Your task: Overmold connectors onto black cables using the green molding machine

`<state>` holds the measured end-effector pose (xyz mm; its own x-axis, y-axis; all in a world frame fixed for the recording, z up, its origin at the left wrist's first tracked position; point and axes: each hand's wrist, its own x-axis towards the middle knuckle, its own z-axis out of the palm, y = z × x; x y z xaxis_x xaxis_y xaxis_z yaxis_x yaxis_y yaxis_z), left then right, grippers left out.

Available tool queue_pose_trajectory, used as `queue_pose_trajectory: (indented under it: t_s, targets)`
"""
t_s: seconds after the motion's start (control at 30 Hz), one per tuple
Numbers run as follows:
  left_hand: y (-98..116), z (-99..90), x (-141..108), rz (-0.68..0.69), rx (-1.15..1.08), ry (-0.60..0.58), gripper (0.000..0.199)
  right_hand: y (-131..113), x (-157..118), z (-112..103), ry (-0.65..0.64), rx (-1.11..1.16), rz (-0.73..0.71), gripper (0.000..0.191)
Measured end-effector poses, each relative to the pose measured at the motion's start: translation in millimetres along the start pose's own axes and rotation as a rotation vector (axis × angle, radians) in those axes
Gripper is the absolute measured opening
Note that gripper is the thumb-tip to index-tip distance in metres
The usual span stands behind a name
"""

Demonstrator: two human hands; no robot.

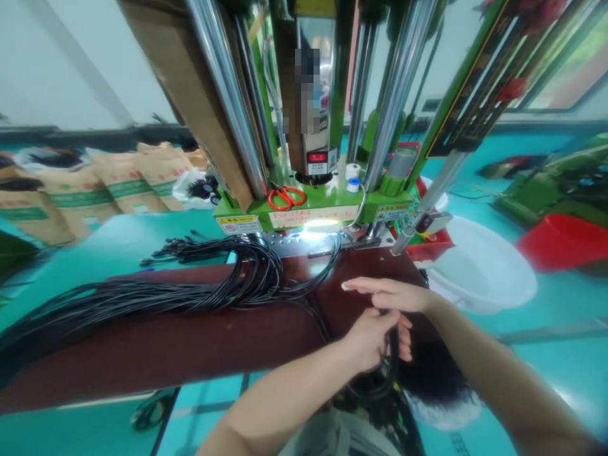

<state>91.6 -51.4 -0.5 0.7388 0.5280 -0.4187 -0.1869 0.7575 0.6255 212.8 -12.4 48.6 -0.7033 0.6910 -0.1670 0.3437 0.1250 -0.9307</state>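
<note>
My left hand is wrapped round a looped strand of black cable that hangs down in front of my lap. Just above it, my right hand reaches leftward with its fingers stretched out, close to or touching the top of the left hand. Something white covers one fingertip of the right hand. A large bundle of black cables lies along the brown tabletop, curving back on itself near the machine. A few cable ends run up to the lit metal plate of the green press.
Red-handled scissors and a blue-and-white spool rest on the press ledge. At right stand a white tub, a red bucket and a red tray. Several paper sacks line the back left. Steel columns rise ahead.
</note>
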Motion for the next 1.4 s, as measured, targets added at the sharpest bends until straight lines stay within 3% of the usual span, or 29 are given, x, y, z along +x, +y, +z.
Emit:
queue_pose_trajectory:
  t_s: [0.1,0.17,0.23,0.27,0.37,0.57,0.73,0.83,0.9,0.97,1.1,1.23,1.4]
  targets:
    - [4,-4.5,1,0.032,-0.069,-0.012,0.034,9,9,-5,0.107,-0.024,0.019,0.044]
    - [11,-11.5,-1,0.094,-0.156,0.007,0.034,21,18,-15,0.371,-0.177,0.056,0.040]
    - [19,-19.6,-7,0.150,-0.232,0.042,0.033,37,29,-29,0.654,-0.515,0.148,0.038]
    - [22,-23.2,-11,0.160,-0.258,0.056,0.031,45,34,-37,0.728,-0.689,0.199,0.036]
    - [28,-29.4,-26,0.158,-0.309,0.057,0.026,68,48,-56,0.710,-0.922,0.270,0.037]
    - [18,-27.1,-38,0.153,-0.215,-0.009,0.031,73,59,-60,0.582,-0.954,0.346,0.036]
    - [6,-28.4,-22,0.167,-0.136,0.034,0.041,55,40,-43,0.453,-0.781,0.444,0.016]
    - [4,-28.0,-16,0.168,-0.069,0.054,0.042,47,13,-24,0.420,-0.593,0.513,0.004]
    - [4,-27.0,-14,0.181,-0.034,0.063,0.042,45,-9,-8,0.409,-0.465,0.554,0.007]
    - [3,-25.0,-10,0.190,-0.007,0.077,0.041,46,-27,9,0.481,-0.232,0.551,0.017]
    - [2,-16.7,2,0.170,0.105,0.128,0.038,49,-47,37,0.777,0.352,0.401,0.036]
    - [-1,-8.5,15,0.154,0.251,0.169,0.035,50,-50,50,0.923,0.453,0.316,0.043]
    - [-2,-7.4,21,0.175,0.279,0.212,0.034,48,-49,52,0.957,0.467,0.271,0.038]
